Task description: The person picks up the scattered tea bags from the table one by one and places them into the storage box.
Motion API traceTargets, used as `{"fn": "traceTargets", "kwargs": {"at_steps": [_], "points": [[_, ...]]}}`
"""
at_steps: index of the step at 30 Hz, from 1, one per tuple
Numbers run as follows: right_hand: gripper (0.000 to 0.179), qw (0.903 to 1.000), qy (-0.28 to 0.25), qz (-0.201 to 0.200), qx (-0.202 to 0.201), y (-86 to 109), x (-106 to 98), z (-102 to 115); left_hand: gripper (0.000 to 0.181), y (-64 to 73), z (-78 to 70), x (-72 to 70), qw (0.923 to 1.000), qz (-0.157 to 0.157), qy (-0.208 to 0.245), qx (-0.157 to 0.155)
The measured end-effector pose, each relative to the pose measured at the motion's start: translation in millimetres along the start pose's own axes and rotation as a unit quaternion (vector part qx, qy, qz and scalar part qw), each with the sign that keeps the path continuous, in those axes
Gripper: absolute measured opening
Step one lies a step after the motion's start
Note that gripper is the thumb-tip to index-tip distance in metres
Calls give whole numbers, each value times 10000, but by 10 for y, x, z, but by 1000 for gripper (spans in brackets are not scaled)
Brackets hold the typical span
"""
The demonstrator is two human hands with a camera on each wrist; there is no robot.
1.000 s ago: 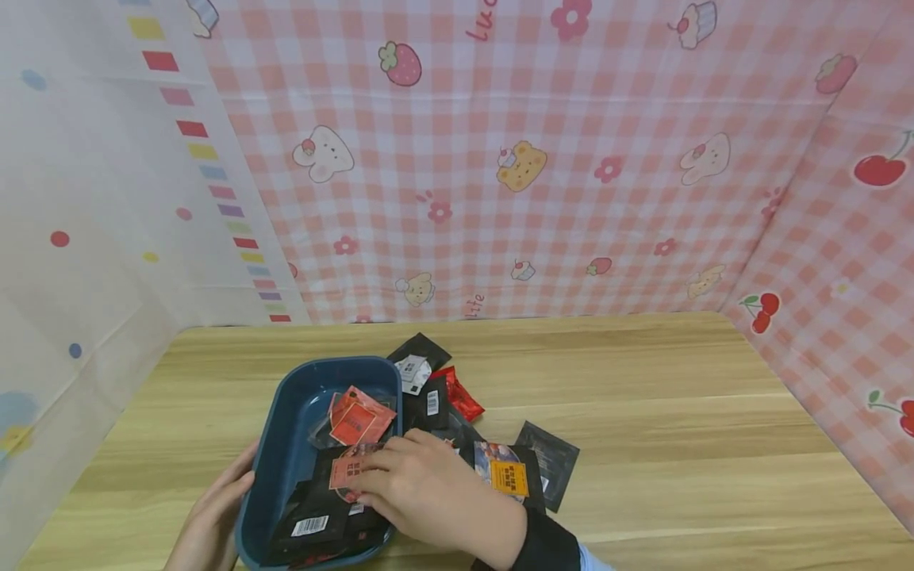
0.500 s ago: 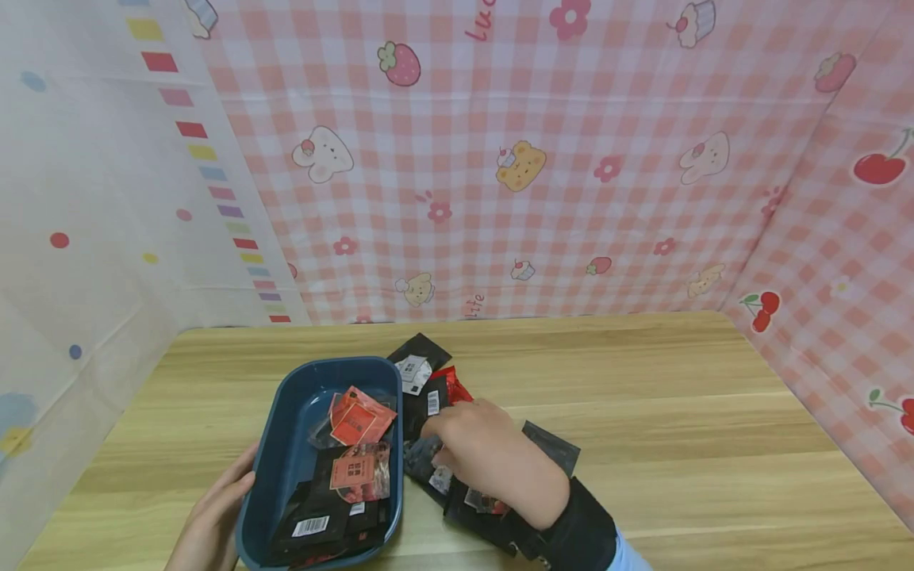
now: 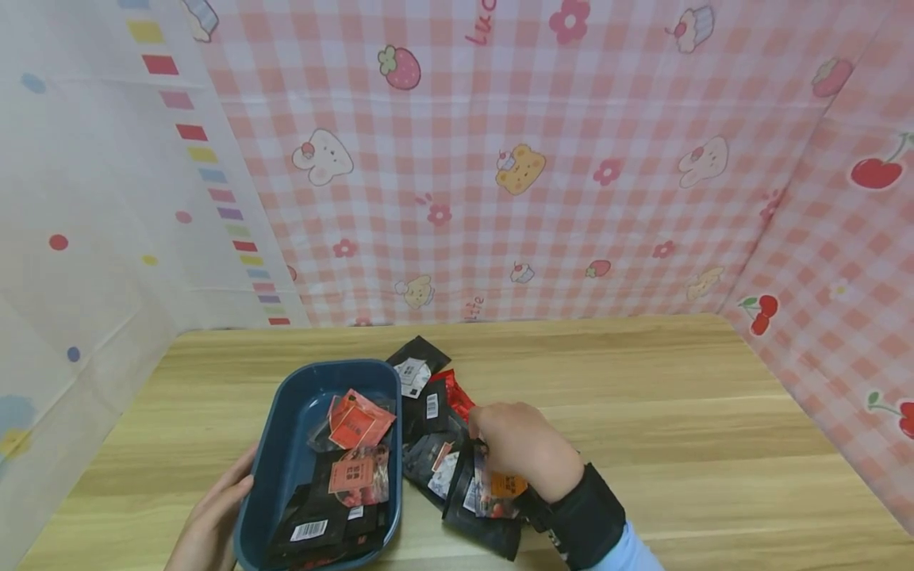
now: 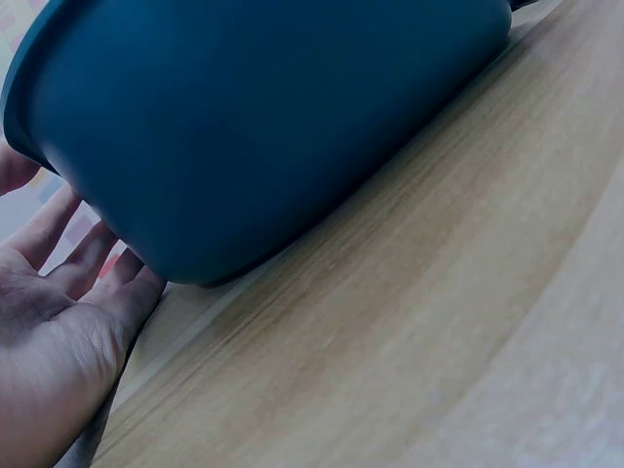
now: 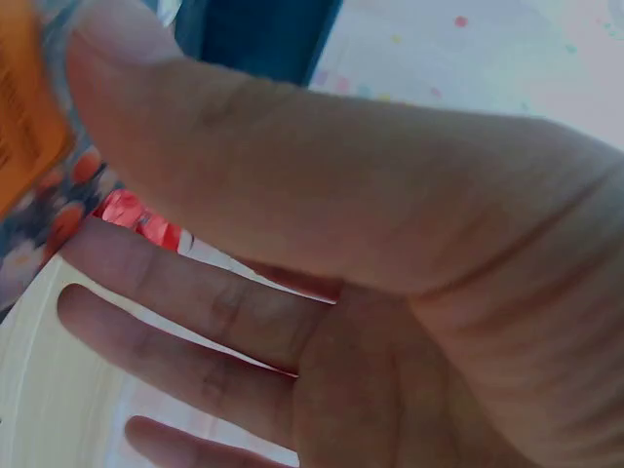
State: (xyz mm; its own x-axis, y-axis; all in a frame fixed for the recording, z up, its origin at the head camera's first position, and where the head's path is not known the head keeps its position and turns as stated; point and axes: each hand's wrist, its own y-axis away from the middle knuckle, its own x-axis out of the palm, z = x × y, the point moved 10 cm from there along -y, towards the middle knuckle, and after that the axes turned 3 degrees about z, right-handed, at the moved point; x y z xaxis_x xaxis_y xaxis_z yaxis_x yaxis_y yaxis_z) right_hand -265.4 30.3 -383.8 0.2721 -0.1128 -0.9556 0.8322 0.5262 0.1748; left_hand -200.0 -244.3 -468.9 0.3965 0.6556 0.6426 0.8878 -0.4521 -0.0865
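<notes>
A dark blue plastic bin stands left of centre with several packets inside, among them a red packet and a black packet with a pinkish label. My left hand rests against the bin's left wall, fingers fairly straight; the left wrist view shows the palm beside the bin's outer side. Over the pile right of the bin, my right hand pinches a black packet with an orange label. In the right wrist view the thumb lies on that packet's face.
Loose packets lie along the bin's right side: a black one with a white label, a black one with a barcode, a dark one and a red wrapper. Patterned cloth rises behind the wooden table.
My right hand has left the bin's packets and moved right to the pile, where it now holds the orange-labelled packet. The dark packet at far right no longer shows. My left hand stays put.
</notes>
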Motion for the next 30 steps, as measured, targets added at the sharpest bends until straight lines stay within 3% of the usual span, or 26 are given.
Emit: {"fn": "traceTargets", "kwargs": {"at_steps": [7,14,21,30], "points": [[42,9989,-173,245,364,-12,88,-106,52,10,4,7,10000,45,42,12],[45,9978,-326,375,431,-13,111,-119,52,10,8,-4,10000,12,-76,-6],[58,9940,-599,738,538,1,167,-151,53,1,-8,25,9999,146,-4,82],[50,9943,-648,620,571,-27,175,-182,51,18,6,-29,9999,-91,-119,-76]]}}
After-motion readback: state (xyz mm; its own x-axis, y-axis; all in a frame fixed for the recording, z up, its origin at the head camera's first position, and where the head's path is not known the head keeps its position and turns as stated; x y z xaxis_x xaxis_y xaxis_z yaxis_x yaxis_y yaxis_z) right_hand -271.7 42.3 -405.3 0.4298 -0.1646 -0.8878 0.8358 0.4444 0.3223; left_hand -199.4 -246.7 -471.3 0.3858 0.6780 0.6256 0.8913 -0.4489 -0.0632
